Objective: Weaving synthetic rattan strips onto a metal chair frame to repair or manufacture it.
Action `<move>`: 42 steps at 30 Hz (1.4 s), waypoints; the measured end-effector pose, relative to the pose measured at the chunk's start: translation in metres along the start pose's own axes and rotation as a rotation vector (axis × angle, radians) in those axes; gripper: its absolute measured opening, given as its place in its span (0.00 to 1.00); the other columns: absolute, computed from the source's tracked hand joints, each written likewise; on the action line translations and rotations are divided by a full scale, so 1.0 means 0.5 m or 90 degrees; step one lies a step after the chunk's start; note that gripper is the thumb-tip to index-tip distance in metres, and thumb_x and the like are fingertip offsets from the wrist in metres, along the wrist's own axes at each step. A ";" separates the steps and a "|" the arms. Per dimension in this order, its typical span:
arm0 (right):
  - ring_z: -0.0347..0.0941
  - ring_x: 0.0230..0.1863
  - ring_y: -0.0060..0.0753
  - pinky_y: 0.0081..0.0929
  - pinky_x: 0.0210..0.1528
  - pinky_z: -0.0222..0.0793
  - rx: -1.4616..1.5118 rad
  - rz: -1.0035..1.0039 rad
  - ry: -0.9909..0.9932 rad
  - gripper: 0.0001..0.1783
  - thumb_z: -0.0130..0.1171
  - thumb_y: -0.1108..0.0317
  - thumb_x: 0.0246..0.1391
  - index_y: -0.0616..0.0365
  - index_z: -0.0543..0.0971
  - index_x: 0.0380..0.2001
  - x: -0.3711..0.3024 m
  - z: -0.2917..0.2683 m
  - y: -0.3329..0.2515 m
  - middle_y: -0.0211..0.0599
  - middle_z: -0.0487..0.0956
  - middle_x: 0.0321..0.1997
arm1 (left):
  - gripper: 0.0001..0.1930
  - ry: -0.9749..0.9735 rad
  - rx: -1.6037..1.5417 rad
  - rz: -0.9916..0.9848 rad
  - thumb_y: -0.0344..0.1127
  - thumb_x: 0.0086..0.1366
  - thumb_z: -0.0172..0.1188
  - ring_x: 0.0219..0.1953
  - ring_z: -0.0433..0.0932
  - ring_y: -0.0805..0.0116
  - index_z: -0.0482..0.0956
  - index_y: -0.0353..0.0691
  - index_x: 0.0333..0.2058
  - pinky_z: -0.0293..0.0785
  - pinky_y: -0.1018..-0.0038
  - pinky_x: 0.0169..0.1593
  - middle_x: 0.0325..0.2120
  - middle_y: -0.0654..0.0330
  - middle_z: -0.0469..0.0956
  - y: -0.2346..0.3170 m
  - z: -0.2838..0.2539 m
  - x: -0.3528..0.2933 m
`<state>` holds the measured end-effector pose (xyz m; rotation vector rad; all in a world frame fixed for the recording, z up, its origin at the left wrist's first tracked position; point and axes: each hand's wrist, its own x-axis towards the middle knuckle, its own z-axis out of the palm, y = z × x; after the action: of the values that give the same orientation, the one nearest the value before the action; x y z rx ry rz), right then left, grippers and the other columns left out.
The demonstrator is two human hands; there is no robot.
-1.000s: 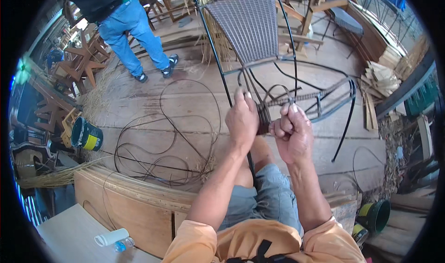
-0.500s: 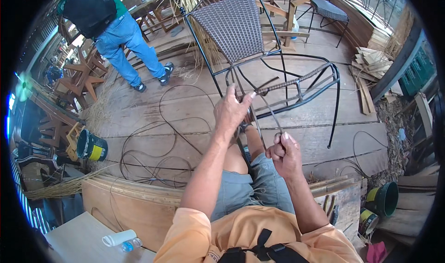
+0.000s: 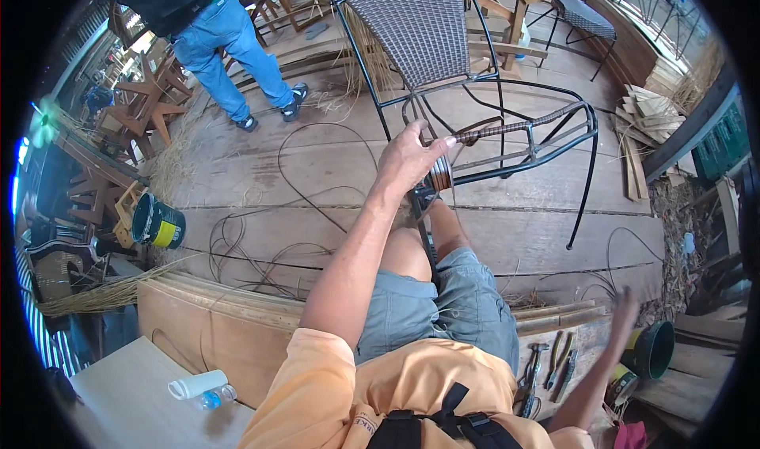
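A black metal chair frame (image 3: 546,160) with a woven brown back (image 3: 419,34) stands before me, part of its seat rail wrapped in brown strand (image 3: 507,130). My left hand (image 3: 405,160) is closed at the seat's near left corner, pinching the flat brown weaving strand against the frame, thumb pointing right. Just below its fingertips hang several turns of brown strand (image 3: 441,174). Off to the far right, apart from the chair, my right hand (image 3: 625,313) is smeared by motion; its fingers cannot be made out.
Pliers (image 3: 556,360) and a hammer (image 3: 534,378) lie beside my right hip. Loose strand coils (image 3: 245,243) spread over the wooden floor. Buckets stand left (image 3: 158,221) and right (image 3: 651,349). A person in blue jeans (image 3: 229,53) stands far left; a bottle (image 3: 218,397) lies near left.
My right hand has left the strand it held below the chair and swung out to the right. My left hand stays at the seat corner. The view has shifted slightly; tools now show.
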<state>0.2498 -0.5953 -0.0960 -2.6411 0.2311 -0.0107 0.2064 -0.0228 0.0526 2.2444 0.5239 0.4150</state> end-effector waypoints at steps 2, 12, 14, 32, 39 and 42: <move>0.73 0.44 0.31 0.27 0.46 0.66 0.431 -0.096 -0.115 0.16 0.50 0.68 0.55 0.66 0.74 0.44 -0.094 0.062 -0.249 0.46 0.77 0.42 | 0.38 -0.038 -0.023 0.008 0.55 0.52 0.60 0.49 0.73 0.50 0.66 0.27 0.52 0.67 0.66 0.52 0.44 0.37 0.72 0.017 -0.005 -0.004; 0.62 0.20 0.23 0.26 0.24 0.62 0.654 -0.324 -0.357 0.16 0.51 0.58 0.57 0.64 0.75 0.31 -0.219 0.262 -0.762 0.30 0.70 0.19 | 0.38 -0.025 -0.060 -0.007 0.56 0.51 0.60 0.49 0.73 0.50 0.68 0.29 0.51 0.66 0.66 0.52 0.44 0.38 0.72 0.007 0.003 -0.011; 0.62 0.20 0.20 0.22 0.22 0.59 0.798 -0.125 -0.521 0.14 0.51 0.61 0.58 0.64 0.74 0.31 -0.234 0.247 -0.767 0.27 0.70 0.19 | 0.37 -0.013 -0.049 -0.004 0.55 0.52 0.59 0.48 0.73 0.50 0.66 0.29 0.52 0.66 0.66 0.52 0.43 0.39 0.73 0.003 -0.008 -0.016; 0.56 0.20 0.14 0.17 0.22 0.54 0.735 -0.195 -0.375 0.13 0.48 0.64 0.60 0.63 0.76 0.29 -0.252 0.266 -0.729 0.21 0.63 0.15 | 0.35 -0.269 -1.085 -0.167 0.58 0.54 0.59 0.47 0.73 0.57 0.65 0.38 0.53 0.73 0.61 0.44 0.49 0.51 0.71 -0.128 0.071 -0.095; 0.52 0.16 0.11 0.16 0.18 0.46 0.797 -0.208 -0.328 0.21 0.48 0.53 0.59 0.61 0.76 0.24 -0.267 0.277 -0.723 0.18 0.60 0.13 | 0.28 -0.274 -0.973 -0.165 0.46 0.55 0.62 0.44 0.74 0.63 0.67 0.35 0.51 0.72 0.66 0.44 0.46 0.53 0.73 -0.112 0.068 -0.094; 0.53 0.15 0.11 0.16 0.17 0.48 0.845 -0.158 -0.376 0.20 0.47 0.55 0.60 0.62 0.76 0.27 -0.265 0.277 -0.714 0.19 0.60 0.12 | 0.24 -0.166 -0.872 -0.121 0.41 0.57 0.61 0.43 0.74 0.64 0.69 0.35 0.49 0.70 0.67 0.48 0.43 0.56 0.75 -0.113 0.067 -0.088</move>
<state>0.1837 -0.1986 -0.0458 -1.2481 -0.2460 0.3850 0.1700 -0.0306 -0.0173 0.8919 0.1766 0.2377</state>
